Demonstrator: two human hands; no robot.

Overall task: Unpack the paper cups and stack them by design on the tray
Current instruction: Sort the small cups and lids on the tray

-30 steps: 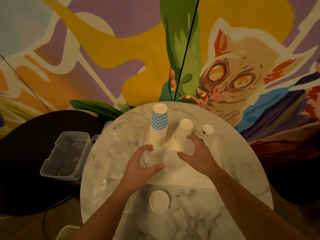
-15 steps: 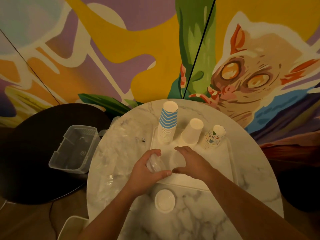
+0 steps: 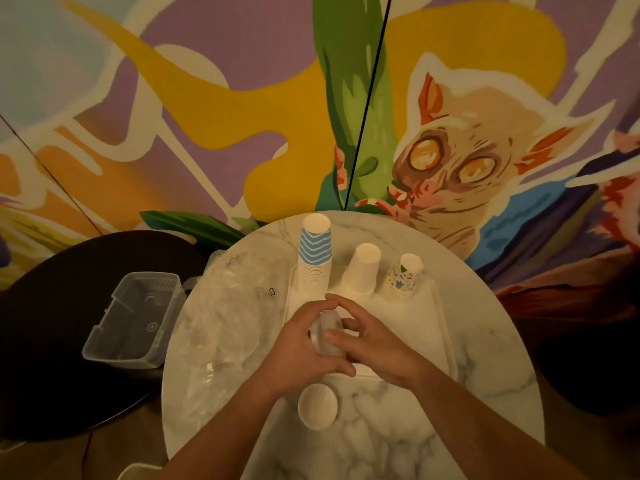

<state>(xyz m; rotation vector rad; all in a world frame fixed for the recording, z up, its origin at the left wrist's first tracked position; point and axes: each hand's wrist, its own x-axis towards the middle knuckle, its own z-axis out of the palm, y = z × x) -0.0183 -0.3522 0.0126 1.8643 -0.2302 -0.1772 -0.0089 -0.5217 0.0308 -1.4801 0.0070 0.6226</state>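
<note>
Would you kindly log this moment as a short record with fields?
surface: round marble table
tray: three upside-down stacks along its far edge
stacks: blue-striped stack, tallest; plain white stack; patterned stack
left hand: holds clear cups
right hand: also on the clear cups
near edge: white bowl

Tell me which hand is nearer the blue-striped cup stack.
Left. The left hand sits just below the blue-striped cup stack; the right hand lies below and further right.
</note>
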